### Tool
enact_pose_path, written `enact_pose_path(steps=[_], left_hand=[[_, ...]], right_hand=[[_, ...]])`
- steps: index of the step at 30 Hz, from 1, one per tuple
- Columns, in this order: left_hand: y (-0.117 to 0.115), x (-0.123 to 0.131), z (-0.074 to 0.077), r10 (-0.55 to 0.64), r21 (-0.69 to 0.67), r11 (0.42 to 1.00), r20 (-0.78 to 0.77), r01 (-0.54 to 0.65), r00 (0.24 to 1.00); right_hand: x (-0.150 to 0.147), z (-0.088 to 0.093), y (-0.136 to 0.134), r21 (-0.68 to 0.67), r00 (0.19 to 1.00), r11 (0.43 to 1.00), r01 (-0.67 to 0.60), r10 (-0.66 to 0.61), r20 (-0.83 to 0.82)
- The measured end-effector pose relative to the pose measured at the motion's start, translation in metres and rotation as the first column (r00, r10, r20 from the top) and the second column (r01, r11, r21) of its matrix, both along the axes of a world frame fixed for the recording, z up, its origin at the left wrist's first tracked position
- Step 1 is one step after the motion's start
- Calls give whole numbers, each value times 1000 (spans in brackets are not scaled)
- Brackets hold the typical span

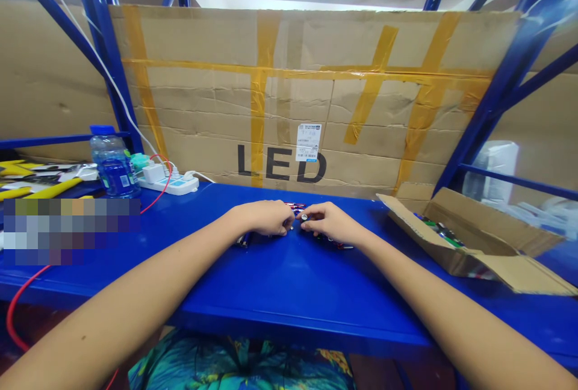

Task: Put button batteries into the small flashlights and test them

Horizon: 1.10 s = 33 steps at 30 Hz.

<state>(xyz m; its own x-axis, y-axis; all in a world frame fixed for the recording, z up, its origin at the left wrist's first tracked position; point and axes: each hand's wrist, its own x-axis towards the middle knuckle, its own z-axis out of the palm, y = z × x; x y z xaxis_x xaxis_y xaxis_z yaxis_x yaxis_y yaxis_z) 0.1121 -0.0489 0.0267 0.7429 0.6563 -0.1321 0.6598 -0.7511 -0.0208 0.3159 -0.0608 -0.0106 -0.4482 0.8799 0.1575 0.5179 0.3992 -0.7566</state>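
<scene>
On the blue tabletop (289, 281), my two hands nearly meet in the middle. My left hand (267, 217) is closed, its fingers curled downward; what they hold, if anything, is hidden. Between the thumb and fingers of my right hand (333, 221) is a small round piece (304, 218) with a pale face and dark rim. Behind the fingertips lie thin red and silver pieces (295, 206). Small dark and shiny pieces (244, 240) show beneath my left wrist, and more red and silver pieces (342, 246) stick out under my right hand.
An open cardboard box (445, 260) with small green and dark items stands at right. At back left are a water bottle (115, 164) and a white power strip (174, 183). A red cable (163, 188) crosses the left side. A cardboard panel (203, 113) closes off the back.
</scene>
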Motion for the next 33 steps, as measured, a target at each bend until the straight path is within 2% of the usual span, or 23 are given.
enact_pose_path(steps=[5, 15, 19, 24, 28, 33], left_hand=[[2, -2, 0, 23, -82, 996, 34, -20, 999], [4, -3, -1, 7, -65, 998, 83, -1, 997], [4, -2, 0, -57, -3, 998, 251, 60, 966], [3, 3, 2, -149, 158, 984, 445, 87, 883], [1, 8, -2, -201, 224, 970, 490, 100, 848], [2, 9, -6, -229, 253, 960, 470, 119, 852]], right_hand=[[1, 0, -1, 19, 999, 1000, -7, 6, 51], [1, -1, 0, 17, 999, 1000, -16, 16, 38], [0, 1, -2, 39, 1000, 999, -5, 5, 18], [0, 1, -2, 65, 999, 997, 39, -39, 10], [0, 1, -2, 47, 1000, 999, 7, -6, -30], [-1, 1, -3, 39, 997, 999, -7, 9, -71]])
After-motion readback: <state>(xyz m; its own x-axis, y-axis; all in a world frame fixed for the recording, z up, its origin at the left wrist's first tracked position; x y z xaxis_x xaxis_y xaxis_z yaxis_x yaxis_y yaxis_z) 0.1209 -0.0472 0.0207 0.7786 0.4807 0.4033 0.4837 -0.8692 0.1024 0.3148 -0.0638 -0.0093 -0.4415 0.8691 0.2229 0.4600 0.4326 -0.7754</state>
